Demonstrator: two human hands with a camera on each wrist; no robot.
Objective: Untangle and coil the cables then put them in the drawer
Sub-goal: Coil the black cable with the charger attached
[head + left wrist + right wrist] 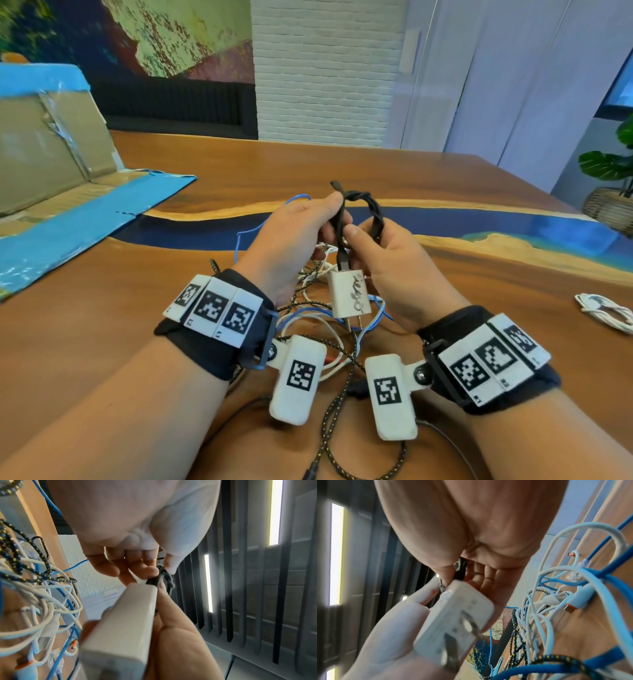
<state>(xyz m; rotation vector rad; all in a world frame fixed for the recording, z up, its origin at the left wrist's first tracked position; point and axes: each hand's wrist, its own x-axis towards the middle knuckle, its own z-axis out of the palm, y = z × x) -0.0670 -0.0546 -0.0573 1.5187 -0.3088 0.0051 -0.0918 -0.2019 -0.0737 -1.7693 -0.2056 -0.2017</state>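
Above the table, both hands hold a black cable (371, 209) wound into a small twisted loop. My left hand (337, 214) pinches its left side between thumb and fingers. My right hand (356, 236) pinches the strand just below, its thumb on top. A white plug adapter (349, 294) hangs from the cable's lower end, prongs down. The left wrist view shows the adapter (123, 628) close up, with the black cable (163, 577) at the fingertips. Below the hands lies a tangle (318, 318) of white, blue and black-and-yellow braided cables.
A coiled white cable (606, 310) lies on the wooden table (445, 178) at the right. An open cardboard box (51, 154) with blue edges sits at the far left, a blue flap spread on the table. A potted plant (613, 164) stands beyond the right edge.
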